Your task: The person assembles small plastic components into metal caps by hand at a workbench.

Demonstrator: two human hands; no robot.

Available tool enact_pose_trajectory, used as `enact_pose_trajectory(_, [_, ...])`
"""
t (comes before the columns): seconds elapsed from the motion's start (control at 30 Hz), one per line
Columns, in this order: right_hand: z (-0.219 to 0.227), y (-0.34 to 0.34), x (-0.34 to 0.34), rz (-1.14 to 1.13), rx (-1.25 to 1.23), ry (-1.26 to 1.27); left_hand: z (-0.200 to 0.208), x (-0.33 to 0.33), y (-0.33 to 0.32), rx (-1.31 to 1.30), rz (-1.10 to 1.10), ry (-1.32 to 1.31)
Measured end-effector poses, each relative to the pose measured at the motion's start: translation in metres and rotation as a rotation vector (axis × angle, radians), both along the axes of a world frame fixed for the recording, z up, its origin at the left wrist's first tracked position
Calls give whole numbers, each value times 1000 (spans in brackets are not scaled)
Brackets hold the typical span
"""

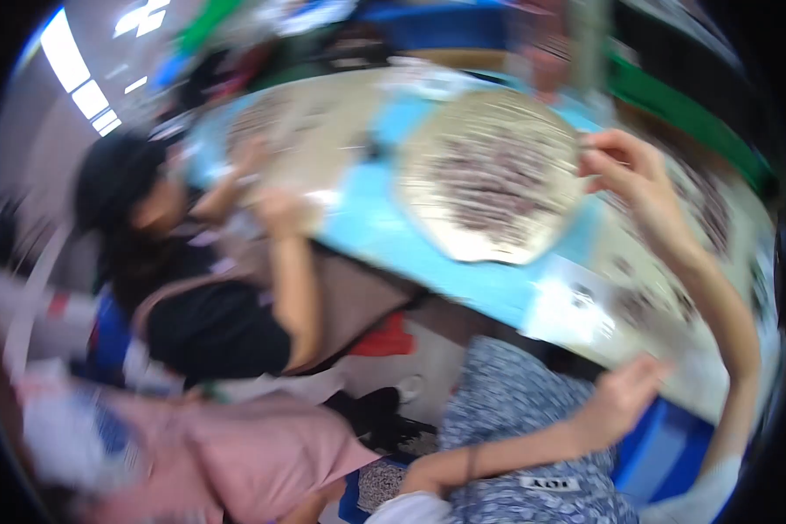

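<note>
My right hand [627,166] is at the right rim of a round, pale gold tray [428,131], thumb and fingers pinched together. Whether they grip the rim or some small thing there cannot be made out. A loose heap of small, dark reddish-brown pieces [498,183] covers the middle of the tray, which lies on a light blue sheet [362,210]. My left hand [627,400] is over the near table edge, its blurred fingers drawn together; anything in them is too smeared to name. Beyond that hand lies a shiny white sheet or bag [572,301].
More dark pieces [646,306] lie scattered on the table to the right. At the left, a co-worker in black [218,327] reaches over the same table. Another person in pink [244,445] is at lower left. A blue bin [664,445] stands below the table's near edge.
</note>
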State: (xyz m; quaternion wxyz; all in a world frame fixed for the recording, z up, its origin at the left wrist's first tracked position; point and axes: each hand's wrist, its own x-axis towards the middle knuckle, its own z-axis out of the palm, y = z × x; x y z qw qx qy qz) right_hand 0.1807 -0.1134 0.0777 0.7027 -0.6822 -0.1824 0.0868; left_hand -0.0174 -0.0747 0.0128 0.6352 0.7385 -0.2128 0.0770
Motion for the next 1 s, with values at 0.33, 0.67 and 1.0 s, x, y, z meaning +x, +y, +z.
enact_pose_trajectory(0.33, [-53, -70, -128, -283, -57, 345, -22, -11, 47, -281, 62, 427])
enact_pose_trajectory(0.67, [-79, -39, -115, -241, -371, -135, -24, 6, 88, -473, 482, 541])
enact_pose_trajectory(1.0, [-66, -64, -130, -525, -304, 76, -15, 38, 122, -685, 519, 283])
